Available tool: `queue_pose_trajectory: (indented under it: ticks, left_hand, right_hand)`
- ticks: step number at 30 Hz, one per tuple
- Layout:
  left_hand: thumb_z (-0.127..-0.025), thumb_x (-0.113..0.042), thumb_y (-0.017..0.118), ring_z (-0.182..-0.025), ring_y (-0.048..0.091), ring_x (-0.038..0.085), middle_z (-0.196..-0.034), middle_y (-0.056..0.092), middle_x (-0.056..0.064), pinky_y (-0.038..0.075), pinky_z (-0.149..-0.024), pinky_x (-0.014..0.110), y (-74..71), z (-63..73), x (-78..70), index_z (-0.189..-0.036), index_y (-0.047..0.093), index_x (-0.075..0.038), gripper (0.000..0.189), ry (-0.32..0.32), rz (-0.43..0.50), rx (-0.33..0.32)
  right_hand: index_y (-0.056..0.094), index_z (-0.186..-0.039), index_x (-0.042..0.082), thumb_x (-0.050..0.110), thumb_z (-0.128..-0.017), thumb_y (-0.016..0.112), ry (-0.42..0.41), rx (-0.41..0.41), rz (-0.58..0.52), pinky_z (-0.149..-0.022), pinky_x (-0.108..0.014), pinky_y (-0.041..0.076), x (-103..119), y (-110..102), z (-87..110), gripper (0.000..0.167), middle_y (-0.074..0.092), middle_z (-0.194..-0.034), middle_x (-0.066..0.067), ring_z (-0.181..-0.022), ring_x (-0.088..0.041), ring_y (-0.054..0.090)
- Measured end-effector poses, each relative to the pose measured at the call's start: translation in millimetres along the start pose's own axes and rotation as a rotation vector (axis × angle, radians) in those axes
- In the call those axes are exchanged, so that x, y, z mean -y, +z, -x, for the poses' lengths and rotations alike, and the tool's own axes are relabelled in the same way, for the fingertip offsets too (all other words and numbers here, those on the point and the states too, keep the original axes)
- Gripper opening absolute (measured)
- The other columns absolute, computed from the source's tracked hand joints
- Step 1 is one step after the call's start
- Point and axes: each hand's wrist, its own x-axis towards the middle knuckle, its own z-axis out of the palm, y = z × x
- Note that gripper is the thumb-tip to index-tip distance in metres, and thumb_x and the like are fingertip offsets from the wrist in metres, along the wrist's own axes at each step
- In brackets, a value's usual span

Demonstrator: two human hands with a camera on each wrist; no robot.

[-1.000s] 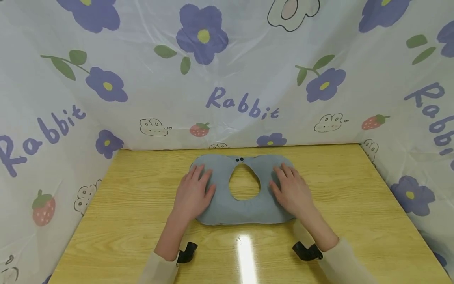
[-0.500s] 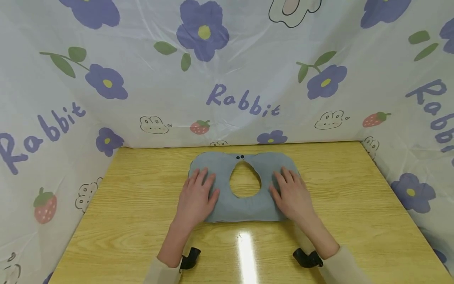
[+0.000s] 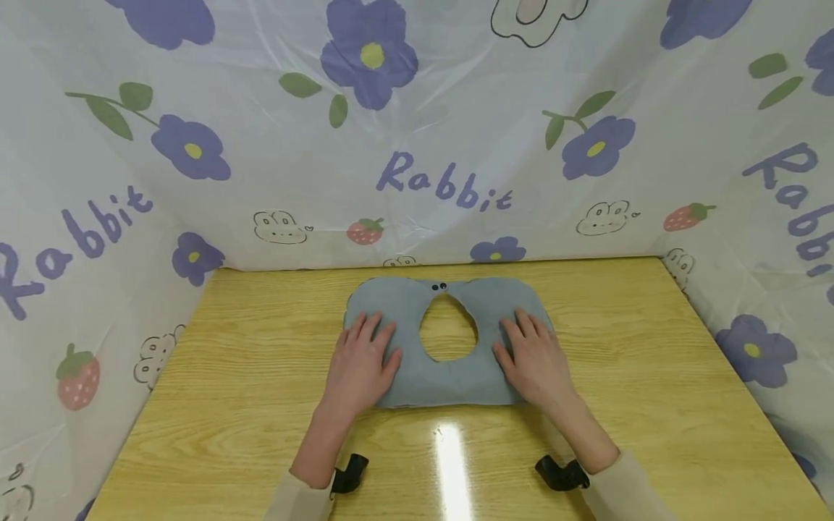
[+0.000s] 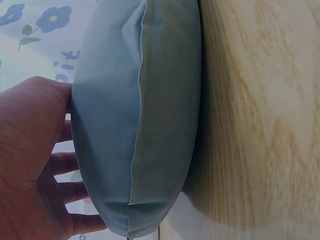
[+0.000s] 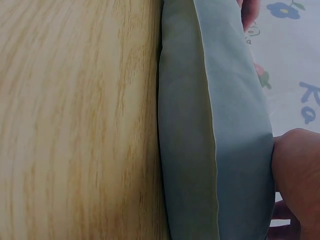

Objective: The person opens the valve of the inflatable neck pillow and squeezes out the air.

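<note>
A blue-grey pillow (image 3: pixel 449 383) with a teardrop hole through its middle and two black dots at its far edge lies flat on the wooden table (image 3: pixel 260 347). On its left part rests my left hand (image 3: pixel 360 365), fingers spread and pointing away. My right hand (image 3: pixel 536 358) lies the same way on the right part. Both wrist views show the pillow from its near side, with a seam along the edge; the left hand (image 4: pixel 40 160) touches its top with spread fingers, and the right hand (image 5: pixel 297 175) touches it too, partly cut off by the frame.
A white curtain (image 3: pixel 443 130) printed with purple flowers, strawberries and "Rabbit" lettering encloses the table at the back and both sides. Black curved mounts, one (image 3: pixel 350 474) at the left wrist and one (image 3: pixel 562 474) at the right, stick out near the cuffs.
Both hands have shifted slightly toward the near side over the pillow, and the left hand a little inward. The pillow stays in nearly the same spot; the view has tilted slightly.
</note>
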Motion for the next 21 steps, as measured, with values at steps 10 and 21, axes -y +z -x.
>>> queue_pose_trajectory:
  ticks: [10,21]
  left_hand:
    - [-0.097,-0.025,0.072,-0.138,0.042,0.048,-0.143,0.055,0.023,0.039,-0.105,0.068,2.4,1.1,0.3,-0.131,0.067,-0.005,0.040,-0.001,0.007,0.001]
    - [-0.097,-0.025,0.072,-0.139,0.042,0.048,-0.143,0.054,0.023,0.040,-0.105,0.067,-1.1,2.0,-0.6,-0.131,0.067,-0.004,0.040,0.002,-0.003,0.017]
  right_hand:
    - [0.061,-0.138,0.000,0.029,-0.100,0.069,0.015,0.007,0.005,-0.103,-0.066,0.042,-1.2,3.2,0.5,0.048,0.049,-0.147,-0.028,-0.133,-0.048,0.047]
    - [0.060,-0.138,0.000,0.029,-0.101,0.068,0.013,0.026,-0.004,-0.103,-0.066,0.042,-1.1,1.4,1.5,0.048,0.049,-0.148,-0.029,-0.132,-0.048,0.047]
